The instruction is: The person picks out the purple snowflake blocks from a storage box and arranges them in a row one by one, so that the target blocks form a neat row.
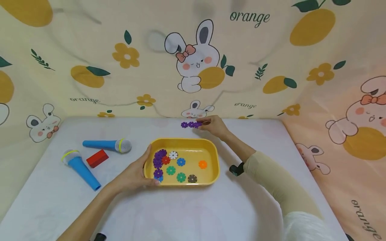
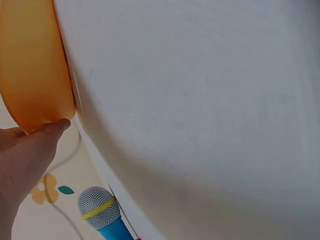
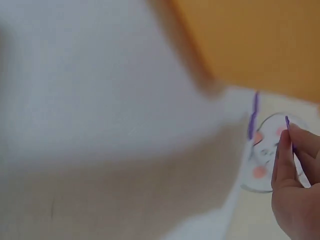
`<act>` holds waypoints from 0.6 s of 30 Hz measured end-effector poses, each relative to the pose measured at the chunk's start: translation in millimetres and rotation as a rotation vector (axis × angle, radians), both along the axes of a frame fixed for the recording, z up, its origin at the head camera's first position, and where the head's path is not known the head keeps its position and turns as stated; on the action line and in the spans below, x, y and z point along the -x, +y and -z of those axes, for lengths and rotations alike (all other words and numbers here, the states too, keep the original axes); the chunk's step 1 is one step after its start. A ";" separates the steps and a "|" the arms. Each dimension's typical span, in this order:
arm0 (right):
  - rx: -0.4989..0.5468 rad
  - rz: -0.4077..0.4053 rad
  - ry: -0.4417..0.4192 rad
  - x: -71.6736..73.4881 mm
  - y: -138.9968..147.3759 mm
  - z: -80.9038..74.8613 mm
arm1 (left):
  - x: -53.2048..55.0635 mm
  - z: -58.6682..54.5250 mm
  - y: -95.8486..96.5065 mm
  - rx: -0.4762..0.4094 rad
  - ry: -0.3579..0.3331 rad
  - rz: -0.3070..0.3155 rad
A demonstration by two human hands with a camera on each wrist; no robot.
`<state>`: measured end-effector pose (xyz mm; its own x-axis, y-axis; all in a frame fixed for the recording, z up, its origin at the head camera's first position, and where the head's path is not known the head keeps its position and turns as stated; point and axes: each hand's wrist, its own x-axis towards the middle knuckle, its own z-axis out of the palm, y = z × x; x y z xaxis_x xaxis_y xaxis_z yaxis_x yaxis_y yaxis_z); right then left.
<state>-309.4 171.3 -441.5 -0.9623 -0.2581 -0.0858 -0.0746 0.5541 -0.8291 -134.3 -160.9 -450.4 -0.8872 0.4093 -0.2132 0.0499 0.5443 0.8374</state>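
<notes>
My left hand (image 1: 134, 174) grips the left end of a yellow plastic tray (image 1: 214, 157), its thumb at the near left corner and its fingers along the left side. Notched plastic discs lie inside: several purple ones (image 1: 157, 163) at the left, plus an orange disc (image 1: 202, 164), a brown disc (image 1: 192, 178) and others in white, red, blue and green. Behind the tray, my right hand (image 1: 214, 126) pinches a purple disc (image 3: 288, 122) between thumb and fingers, seen edge-on in the right wrist view. More purple discs (image 1: 184, 125) lie just left of those fingertips, by the table's far edge.
Two toy microphones with blue handles, one lying crosswise (image 1: 105, 145) and one slanting (image 1: 82, 170), are left of the tray. Between them sits a red block (image 1: 97, 158). A printed cloth (image 1: 144, 80) rises behind the white table (image 1: 181, 214).
</notes>
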 end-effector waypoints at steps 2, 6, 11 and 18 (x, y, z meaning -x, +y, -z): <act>-0.016 0.030 0.012 6.9 2.7 9.7 | -0.4 0.3 -0.5 -0.001 0.001 0.000; -0.072 0.078 0.061 19.3 6.7 28.4 | -1.8 1.7 -0.4 -0.008 -0.004 -0.008; -0.174 0.072 0.102 29.1 9.8 42.7 | -5.0 3.7 1.9 0.015 -0.025 -0.015; -0.198 0.041 0.100 40.6 5.3 39.3 | -1.2 0.7 1.8 0.020 -0.016 -0.028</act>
<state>-350.0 176.7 -480.7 -0.9779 -0.2061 -0.0347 -0.1249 0.7093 -0.6937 -133.1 -159.1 -451.1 -0.8947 0.3800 -0.2350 0.0215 0.5620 0.8268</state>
